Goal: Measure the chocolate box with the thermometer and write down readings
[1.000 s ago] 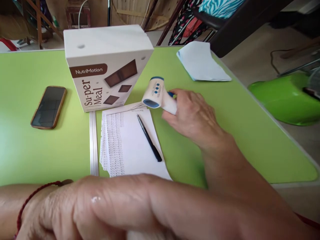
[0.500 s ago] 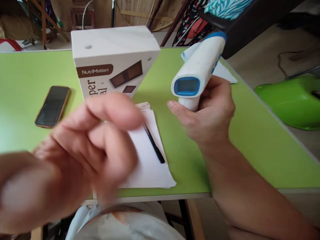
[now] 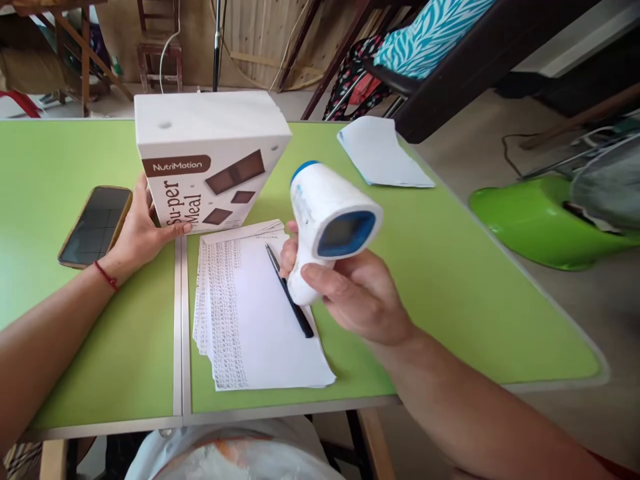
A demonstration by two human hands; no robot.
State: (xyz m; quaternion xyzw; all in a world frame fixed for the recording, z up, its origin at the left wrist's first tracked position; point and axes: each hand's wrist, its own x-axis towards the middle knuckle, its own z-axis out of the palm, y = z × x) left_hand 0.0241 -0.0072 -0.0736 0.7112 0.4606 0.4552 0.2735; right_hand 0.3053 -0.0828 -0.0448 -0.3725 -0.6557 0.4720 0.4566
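Note:
My right hand [image 3: 365, 293] is wrapped round the handle of a white and blue infrared thermometer [image 3: 313, 207], held tilted above the papers with its dark display facing me. At the lower left corner of a white NutriMotion box [image 3: 245, 180], my left hand [image 3: 137, 230] has its thumb on the printed front and its fingers round the left side, partly hidden. The box stands upright on the green table [image 3: 450, 300]. In front of it lies a stack of papers [image 3: 280, 360] with handwriting down the left side. A black pen [image 3: 300, 317] rests on the top sheet, below the thermometer.
Left of my left hand lies a phone [image 3: 93, 227] in a tan case. More white sheets [image 3: 383, 153] are near the table's far right edge. A metal seam [image 3: 183, 333] crosses the table. A green plastic stool [image 3: 535, 223] stands beyond the right edge.
My left hand has gone from a blurred raised position close to the camera to the box's lower left corner. My right hand has brought the thermometer left and down, over the papers.

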